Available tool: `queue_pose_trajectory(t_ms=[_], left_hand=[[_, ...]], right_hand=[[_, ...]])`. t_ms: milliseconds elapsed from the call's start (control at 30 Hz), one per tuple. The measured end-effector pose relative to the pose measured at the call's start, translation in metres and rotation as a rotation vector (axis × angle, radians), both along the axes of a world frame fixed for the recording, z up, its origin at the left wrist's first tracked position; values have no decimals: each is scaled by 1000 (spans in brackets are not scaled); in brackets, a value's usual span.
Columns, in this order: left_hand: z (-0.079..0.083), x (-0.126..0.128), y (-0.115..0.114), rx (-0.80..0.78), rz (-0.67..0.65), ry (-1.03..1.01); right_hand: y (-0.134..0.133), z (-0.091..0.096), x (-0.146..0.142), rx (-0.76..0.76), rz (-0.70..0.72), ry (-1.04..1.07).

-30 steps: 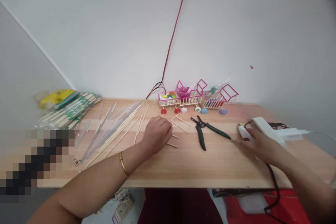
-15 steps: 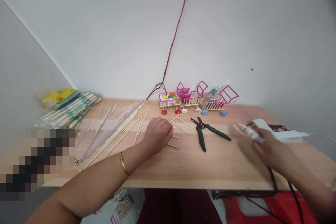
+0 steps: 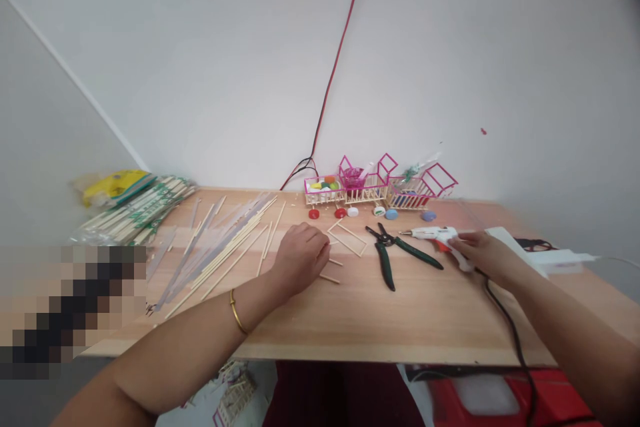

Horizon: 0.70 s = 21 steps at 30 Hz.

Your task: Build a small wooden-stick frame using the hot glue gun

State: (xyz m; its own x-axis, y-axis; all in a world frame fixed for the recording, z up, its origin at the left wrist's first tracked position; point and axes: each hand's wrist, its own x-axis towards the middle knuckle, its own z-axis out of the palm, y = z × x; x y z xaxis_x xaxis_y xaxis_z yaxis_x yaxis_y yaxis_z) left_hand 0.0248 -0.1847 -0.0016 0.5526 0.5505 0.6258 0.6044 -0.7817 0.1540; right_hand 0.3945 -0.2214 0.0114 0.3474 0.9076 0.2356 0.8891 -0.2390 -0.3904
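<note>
My left hand (image 3: 301,255) rests on the table with its fingers curled over thin wooden sticks (image 3: 331,279), whose ends stick out to the right. How the fingertips grip them is hidden under the hand. Beside it lies a small rectangular stick frame (image 3: 349,239). At the right, my right hand (image 3: 480,255) is closed around the handle of a white hot glue gun (image 3: 433,233), low over the table, its metal nozzle pointing left. Between the hands lie dark green-handled pliers (image 3: 385,260), their handles spread.
Loose sticks (image 3: 235,247) and clear strips cover the left side, near packaged sticks (image 3: 150,210) and a yellow bag (image 3: 117,187). Small stick carts (image 3: 367,193) with bottle-cap wheels stand at the back. A white box (image 3: 560,259) sits right; a black cord (image 3: 513,327) hangs over the front edge.
My right hand has brought the glue gun left and turned it, so that its nozzle now points towards the pliers. My left hand has stayed in place.
</note>
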Motion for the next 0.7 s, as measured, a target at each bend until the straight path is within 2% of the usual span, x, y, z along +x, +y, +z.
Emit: queue_pose_trajectory(t_ms=[100, 200, 333, 433, 533, 600, 700], left_hand=[[0, 0, 0, 0, 2, 3], [1, 0, -1, -5, -3, -3], [0, 1, -1, -10, -14, -17], [1, 1, -1, -5, -9, -28], [3, 1, -2, -6, 2, -42], [4, 0, -2, -20, 7, -54], [4, 0, -2, -83, 1, -128]], right_hand=[[-5, 3, -1, -117, -62, -28], [-12, 4, -14, -98, -67, -95], [-15, -2, -58, -213, 48, -163], [-14, -10, -94, -226, 109, -211], [-9, -18, -118, -273, 74, -216], [-6, -20, -124, -318, 45, -221], [-5, -20, -121, -350, 75, -255]])
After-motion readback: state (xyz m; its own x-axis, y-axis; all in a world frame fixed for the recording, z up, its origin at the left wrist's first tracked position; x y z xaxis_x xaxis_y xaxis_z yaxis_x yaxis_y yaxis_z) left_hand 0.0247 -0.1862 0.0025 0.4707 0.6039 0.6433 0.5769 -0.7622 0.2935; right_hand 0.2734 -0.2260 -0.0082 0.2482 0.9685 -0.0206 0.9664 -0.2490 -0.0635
